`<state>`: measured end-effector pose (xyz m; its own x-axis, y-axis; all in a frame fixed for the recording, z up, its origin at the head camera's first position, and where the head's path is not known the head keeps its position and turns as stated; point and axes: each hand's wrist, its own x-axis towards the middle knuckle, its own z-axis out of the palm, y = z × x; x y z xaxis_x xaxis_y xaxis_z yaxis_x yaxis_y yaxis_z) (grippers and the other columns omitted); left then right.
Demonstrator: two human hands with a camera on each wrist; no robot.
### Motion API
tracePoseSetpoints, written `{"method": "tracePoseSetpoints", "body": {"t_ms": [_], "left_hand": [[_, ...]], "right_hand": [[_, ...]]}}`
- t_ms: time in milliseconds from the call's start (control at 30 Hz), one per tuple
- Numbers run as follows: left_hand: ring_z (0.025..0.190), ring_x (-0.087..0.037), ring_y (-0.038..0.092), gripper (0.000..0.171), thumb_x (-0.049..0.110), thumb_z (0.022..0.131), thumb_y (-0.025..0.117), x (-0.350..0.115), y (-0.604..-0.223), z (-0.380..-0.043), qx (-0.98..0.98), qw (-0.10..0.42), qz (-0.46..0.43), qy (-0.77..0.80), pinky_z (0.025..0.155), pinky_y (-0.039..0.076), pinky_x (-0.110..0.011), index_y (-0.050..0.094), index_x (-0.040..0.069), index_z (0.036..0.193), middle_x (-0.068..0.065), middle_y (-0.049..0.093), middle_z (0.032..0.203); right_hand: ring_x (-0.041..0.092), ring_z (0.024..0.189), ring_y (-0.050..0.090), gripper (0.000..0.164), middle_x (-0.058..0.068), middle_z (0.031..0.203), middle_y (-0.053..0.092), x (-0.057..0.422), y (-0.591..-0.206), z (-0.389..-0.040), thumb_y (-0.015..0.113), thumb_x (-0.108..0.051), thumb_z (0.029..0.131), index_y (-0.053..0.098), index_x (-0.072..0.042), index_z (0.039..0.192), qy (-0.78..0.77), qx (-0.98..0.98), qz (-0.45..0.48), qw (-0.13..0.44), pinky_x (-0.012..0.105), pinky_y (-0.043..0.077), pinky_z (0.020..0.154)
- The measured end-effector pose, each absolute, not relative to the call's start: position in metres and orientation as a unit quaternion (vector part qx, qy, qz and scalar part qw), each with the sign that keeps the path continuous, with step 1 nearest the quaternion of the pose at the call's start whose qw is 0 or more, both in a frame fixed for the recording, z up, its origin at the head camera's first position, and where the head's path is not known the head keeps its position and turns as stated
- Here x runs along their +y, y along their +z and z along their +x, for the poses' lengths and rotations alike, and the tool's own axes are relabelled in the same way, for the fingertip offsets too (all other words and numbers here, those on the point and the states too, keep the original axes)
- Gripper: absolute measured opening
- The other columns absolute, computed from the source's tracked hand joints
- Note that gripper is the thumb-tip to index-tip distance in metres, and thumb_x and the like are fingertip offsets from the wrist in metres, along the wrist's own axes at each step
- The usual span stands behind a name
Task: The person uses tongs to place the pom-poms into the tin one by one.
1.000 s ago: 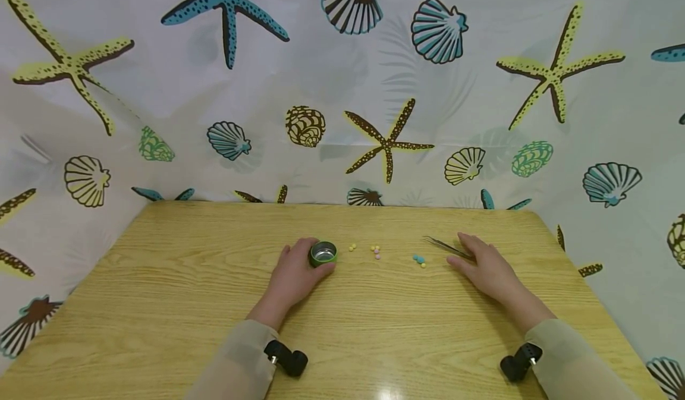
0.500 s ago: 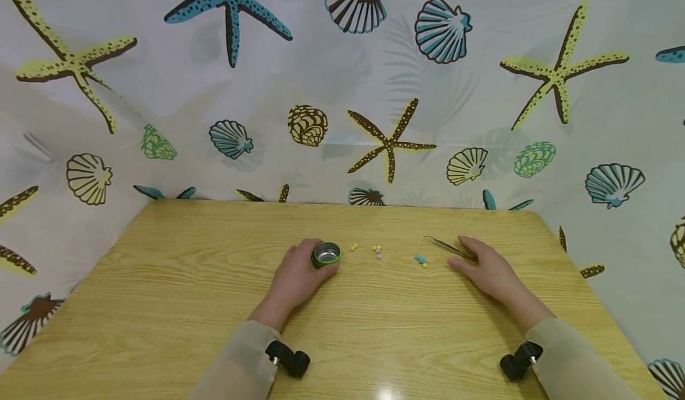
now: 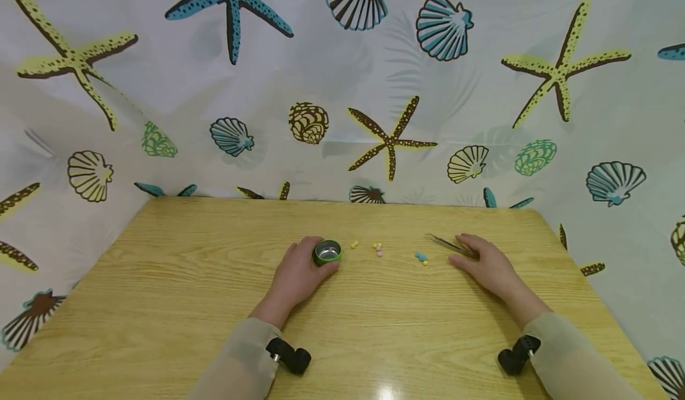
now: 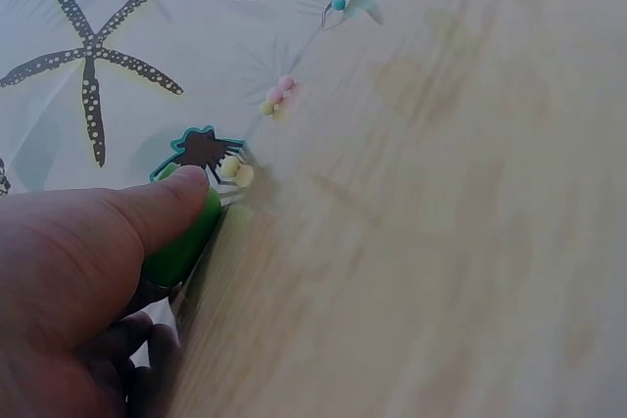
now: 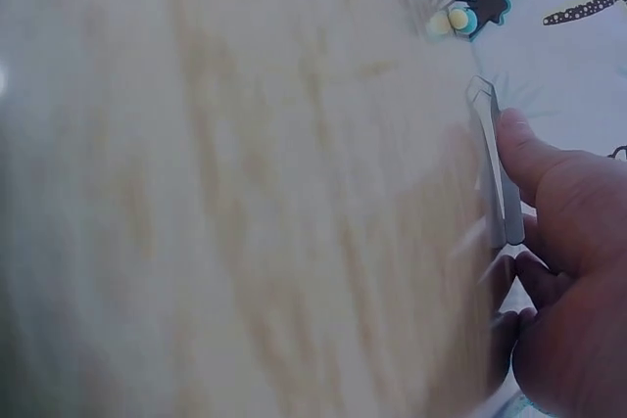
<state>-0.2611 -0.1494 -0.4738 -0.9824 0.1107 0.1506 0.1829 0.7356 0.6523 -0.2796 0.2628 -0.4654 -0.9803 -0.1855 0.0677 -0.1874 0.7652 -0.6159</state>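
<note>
My left hand (image 3: 302, 272) curls round a small green cup (image 3: 327, 261) with a shiny metal inside, thumb along its near side. In the left wrist view the thumb lies over the green wall (image 4: 181, 247). My right hand (image 3: 492, 266) rests on the table with thumb and forefinger spread on either side of a pair of tweezers (image 3: 444, 243). Its bent tips point left, and its back end reaches in between thumb and forefinger. The right wrist view has the thumb beside the tweezers (image 5: 502, 168). Several small beads lie between the hands: yellow (image 3: 354, 245), pink (image 3: 379, 254) and blue (image 3: 421, 257).
The wooden table (image 3: 374, 328) reaches back to a white curtain (image 3: 332, 168) printed with starfish and shells. It also hangs along both sides. A black camera mount sits on each wrist, left (image 3: 289, 355) and right (image 3: 519, 355).
My right hand has shifted very slightly left along the tweezers, which stay in place. The left hand keeps its grip on the cup, and the head view has shifted a little.
</note>
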Motion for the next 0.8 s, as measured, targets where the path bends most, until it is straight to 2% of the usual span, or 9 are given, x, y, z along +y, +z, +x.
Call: {"method": "tracePoseSetpoints", "body": {"t_ms": [500, 800], "left_hand": [[0.140, -0.045, 0.058, 0.065, 0.031, 0.101, 0.085, -0.1509, -0.4749, -0.2621, -0.929, 0.057, -0.089, -0.354, 0.130, 0.032, -0.061, 0.059, -0.002, 0.151, -0.022, 0.065, 0.146], [0.139, -0.044, 0.060, 0.064, 0.030, 0.102, 0.085, -0.1506, -0.4759, -0.2615, -0.929, 0.056, -0.090, -0.354, 0.132, 0.030, -0.060, 0.059, -0.002, 0.150, -0.022, 0.065, 0.146]], "right_hand": [[0.052, 0.157, 0.035, 0.051, 0.027, 0.168, 0.044, 0.2635, -0.4677, -0.2884, 0.075, -0.030, 0.109, 0.067, 0.001, 0.149, 0.342, -0.935, 0.089, 0.012, 0.070, 0.031, 0.126], [0.051, 0.157, 0.036, 0.043, 0.026, 0.166, 0.047, 0.2591, -0.4676, -0.2888, 0.077, -0.025, 0.108, 0.073, 0.002, 0.142, 0.364, -0.929, 0.065, 0.015, 0.067, 0.035, 0.126]]}}
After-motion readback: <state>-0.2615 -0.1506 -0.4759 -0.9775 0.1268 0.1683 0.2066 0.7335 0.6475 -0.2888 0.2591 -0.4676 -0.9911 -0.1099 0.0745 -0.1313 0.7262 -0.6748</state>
